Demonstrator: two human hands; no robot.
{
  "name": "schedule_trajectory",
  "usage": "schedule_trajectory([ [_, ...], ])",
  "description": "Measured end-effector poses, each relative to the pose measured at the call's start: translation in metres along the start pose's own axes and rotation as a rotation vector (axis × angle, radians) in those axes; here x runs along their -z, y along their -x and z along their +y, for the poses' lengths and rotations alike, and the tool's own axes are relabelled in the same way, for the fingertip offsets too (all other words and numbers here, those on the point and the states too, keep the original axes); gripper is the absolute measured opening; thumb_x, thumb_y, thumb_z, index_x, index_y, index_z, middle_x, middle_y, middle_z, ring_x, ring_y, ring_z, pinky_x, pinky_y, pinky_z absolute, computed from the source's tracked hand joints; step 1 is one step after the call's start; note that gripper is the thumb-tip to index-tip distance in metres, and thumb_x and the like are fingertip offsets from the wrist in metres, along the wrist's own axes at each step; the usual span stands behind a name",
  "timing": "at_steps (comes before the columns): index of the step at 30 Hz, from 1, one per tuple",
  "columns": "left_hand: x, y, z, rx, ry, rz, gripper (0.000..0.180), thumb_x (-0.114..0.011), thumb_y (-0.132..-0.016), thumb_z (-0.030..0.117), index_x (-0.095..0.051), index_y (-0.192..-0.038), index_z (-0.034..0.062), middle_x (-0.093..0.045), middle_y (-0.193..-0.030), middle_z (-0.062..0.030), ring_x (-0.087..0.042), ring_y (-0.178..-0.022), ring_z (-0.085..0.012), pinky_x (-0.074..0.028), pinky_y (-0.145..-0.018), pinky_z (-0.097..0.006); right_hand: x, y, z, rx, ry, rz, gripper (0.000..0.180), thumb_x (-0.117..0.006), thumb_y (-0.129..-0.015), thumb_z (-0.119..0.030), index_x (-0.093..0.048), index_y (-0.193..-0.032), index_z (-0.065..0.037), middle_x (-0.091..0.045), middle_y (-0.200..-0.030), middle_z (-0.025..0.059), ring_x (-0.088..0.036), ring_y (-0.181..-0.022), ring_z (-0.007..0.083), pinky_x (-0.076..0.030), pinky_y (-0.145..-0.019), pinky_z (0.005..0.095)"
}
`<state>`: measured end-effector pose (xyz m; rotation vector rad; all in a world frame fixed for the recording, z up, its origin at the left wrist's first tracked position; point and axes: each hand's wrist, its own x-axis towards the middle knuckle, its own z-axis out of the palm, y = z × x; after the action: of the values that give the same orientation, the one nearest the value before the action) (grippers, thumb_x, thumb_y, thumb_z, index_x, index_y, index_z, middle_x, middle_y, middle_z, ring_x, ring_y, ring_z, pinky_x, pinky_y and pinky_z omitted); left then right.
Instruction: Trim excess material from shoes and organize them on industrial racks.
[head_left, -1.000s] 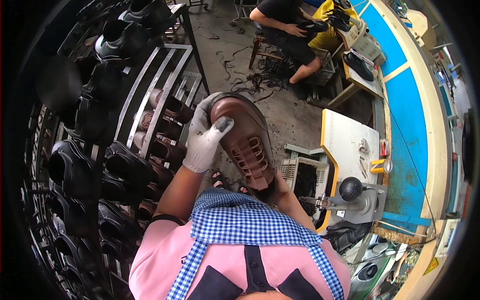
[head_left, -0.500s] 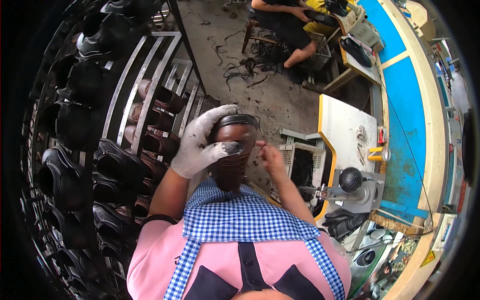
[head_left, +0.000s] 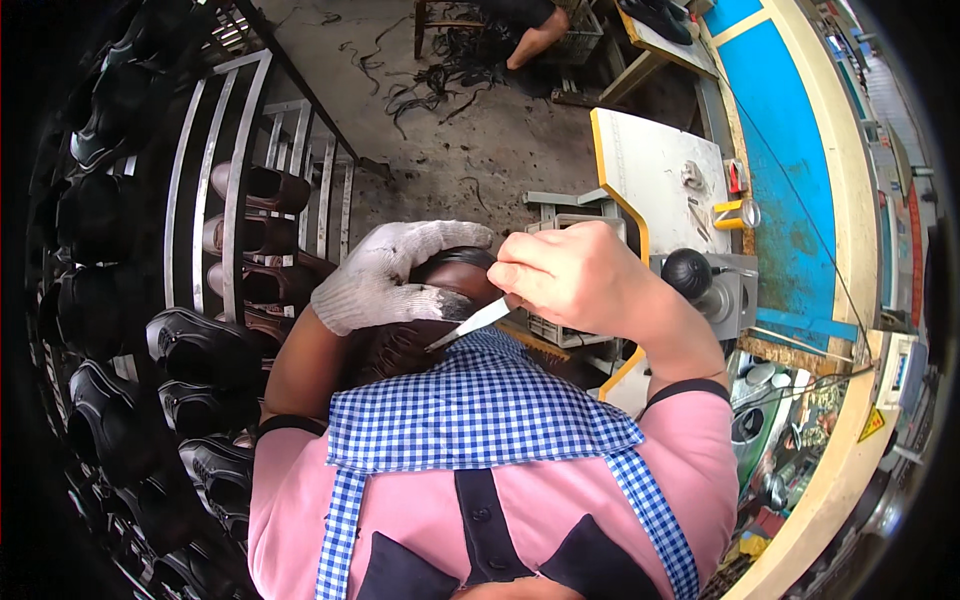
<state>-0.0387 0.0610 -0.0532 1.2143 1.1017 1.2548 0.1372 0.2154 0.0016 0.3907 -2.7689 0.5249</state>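
Observation:
My left hand (head_left: 385, 275), in a grey-white knit glove with a darkened thumb tip, is closed around a dark brown shoe (head_left: 457, 279). The shoe's toe points away from me, and its laced part lies close to my blue checked apron. My bare right hand (head_left: 585, 280) pinches a pale tapered tool with a pointed end (head_left: 482, 320). Its thin tip is at the shoe's laces, just below my left thumb; whether it touches them I cannot tell. My right fingers cover the tool's upper end.
Metal racks (head_left: 240, 190) with many black and brown shoes line the left. At right stand a white table (head_left: 655, 165) with yellow edging, a machine with a black ball knob (head_left: 687, 273) and a blue-topped bench (head_left: 790, 140). A co-worker's leg (head_left: 538, 40) shows beyond scraps on the floor.
My right hand has come up to the shoe, with the pointed tool now showing in it. My left hand and the shoe are slightly lower and further left; the view has shifted.

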Motion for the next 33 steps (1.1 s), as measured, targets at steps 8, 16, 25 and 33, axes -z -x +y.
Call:
schedule_trajectory([
  [8, -0.008, -0.008, -0.009, 0.028, -0.052, -0.051, 0.077, -0.072, -0.072, 0.047, -0.051, -0.124, -0.0058, -0.063, -0.111, -0.0151, -0.061, -0.103, -0.0203, -0.046, -0.091, -0.032, -0.004, -0.001, 0.001, -0.052, 0.015, -0.192, 0.009, -0.061, -0.068, -0.007, -0.053, -0.073, -0.005, -0.051, -0.072, 0.0070, -0.060, -0.057, 0.0210, -0.051, -0.050, 0.0314],
  [16, -0.010, -0.009, -0.011, 0.077, 0.038, -0.075, 0.081, -0.078, -0.067, 0.044, -0.051, -0.124, -0.0058, -0.062, -0.113, -0.0133, -0.058, -0.106, -0.0191, -0.044, -0.094, -0.032, -0.038, 0.018, 0.016, -0.177, -0.505, 0.170, 0.019, -0.060, -0.056, 0.002, -0.049, -0.070, -0.005, -0.050, -0.065, 0.0052, -0.049, -0.047, 0.0195, -0.037, -0.042, 0.0277],
  [25, -0.008, -0.003, -0.014, 0.136, 0.190, -0.022, 0.077, -0.082, -0.064, 0.035, -0.052, -0.123, -0.0052, -0.061, -0.113, -0.0131, -0.058, -0.105, -0.0189, -0.044, -0.095, -0.032, -0.056, 0.038, 0.004, -0.187, -0.405, 0.273, 0.020, -0.060, -0.055, 0.001, -0.049, -0.069, -0.005, -0.048, -0.063, 0.0064, -0.046, -0.045, 0.0193, -0.035, -0.041, 0.0258],
  [33, 0.026, 0.003, -0.006, 0.023, 0.066, 0.376, 0.066, -0.076, -0.067, 0.012, -0.050, -0.126, -0.0012, -0.056, -0.120, -0.0088, -0.055, -0.110, -0.0180, -0.043, -0.096, -0.031, -0.171, 0.093, 0.022, -0.871, -0.976, 0.160, 0.009, -0.063, -0.082, -0.005, -0.054, -0.081, -0.002, -0.054, -0.071, 0.0035, -0.056, -0.061, 0.0114, -0.046, -0.058, 0.0268],
])
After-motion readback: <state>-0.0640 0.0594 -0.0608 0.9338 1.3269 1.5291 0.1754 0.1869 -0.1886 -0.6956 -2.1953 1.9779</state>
